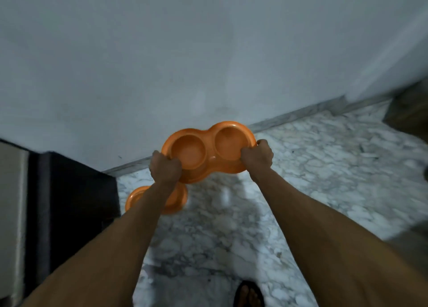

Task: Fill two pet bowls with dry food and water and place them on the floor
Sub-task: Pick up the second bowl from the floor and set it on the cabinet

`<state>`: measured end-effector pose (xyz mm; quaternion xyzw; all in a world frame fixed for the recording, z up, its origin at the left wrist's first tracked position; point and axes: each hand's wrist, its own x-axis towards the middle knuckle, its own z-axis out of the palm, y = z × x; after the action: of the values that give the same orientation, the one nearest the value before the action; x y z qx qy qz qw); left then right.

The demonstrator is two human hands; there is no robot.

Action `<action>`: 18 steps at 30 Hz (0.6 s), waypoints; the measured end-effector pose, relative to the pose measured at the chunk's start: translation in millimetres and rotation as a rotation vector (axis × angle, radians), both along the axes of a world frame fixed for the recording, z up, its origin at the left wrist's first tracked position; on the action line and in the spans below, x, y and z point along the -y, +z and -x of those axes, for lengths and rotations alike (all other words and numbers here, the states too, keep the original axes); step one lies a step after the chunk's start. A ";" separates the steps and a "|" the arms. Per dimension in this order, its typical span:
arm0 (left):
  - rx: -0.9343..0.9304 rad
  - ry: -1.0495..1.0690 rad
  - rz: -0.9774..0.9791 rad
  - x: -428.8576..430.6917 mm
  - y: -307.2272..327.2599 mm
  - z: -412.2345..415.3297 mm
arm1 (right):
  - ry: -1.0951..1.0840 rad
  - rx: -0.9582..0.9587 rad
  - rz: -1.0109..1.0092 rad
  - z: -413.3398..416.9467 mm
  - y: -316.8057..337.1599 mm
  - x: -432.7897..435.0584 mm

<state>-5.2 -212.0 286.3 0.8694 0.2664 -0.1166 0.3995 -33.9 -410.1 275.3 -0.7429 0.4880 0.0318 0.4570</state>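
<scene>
Marble floor (301,179) meets a plain grey wall (185,51) in front of you. You're holding the orange double bowl (208,160) up off the ground, near the wall. Your left hand (165,167) curls round its left rim and your right hand (257,156) grips the right rim. A second orange bowl (179,199) sits on the floor under your left forearm.

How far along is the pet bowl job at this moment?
Done: little that shows. A second orange bowl lies on the floor, mostly hidden by a forearm. In hand: the left hand and right hand grip a double bowl above the floor; both wells look empty. Left: food, water, setting down.
</scene>
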 end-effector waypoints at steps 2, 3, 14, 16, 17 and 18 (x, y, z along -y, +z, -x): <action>0.010 0.041 0.035 -8.5 60.5 6.7 | -0.028 0.018 -0.021 10.1 60.4 -10.1; 0.017 0.053 0.040 -12.4 90.8 10.7 | -0.036 0.032 -0.027 14.9 90.7 -14.1; 0.164 0.022 0.146 -62.0 365.9 59.0 | -0.121 0.199 0.053 83.5 364.8 -58.9; 0.188 0.019 0.160 -73.6 401.3 71.9 | -0.127 0.209 0.057 101.6 395.0 -72.0; 0.202 0.018 0.163 -80.5 415.7 78.8 | -0.130 0.212 0.058 111.0 408.4 -78.9; 0.214 0.018 0.169 -87.5 430.0 87.1 | -0.130 0.215 0.058 120.0 420.9 -86.3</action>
<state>-92.3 -124.6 716.4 0.8375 0.2195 -0.0418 0.4987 -153.9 -323.8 696.2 -0.7216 0.4842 -0.0920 0.4862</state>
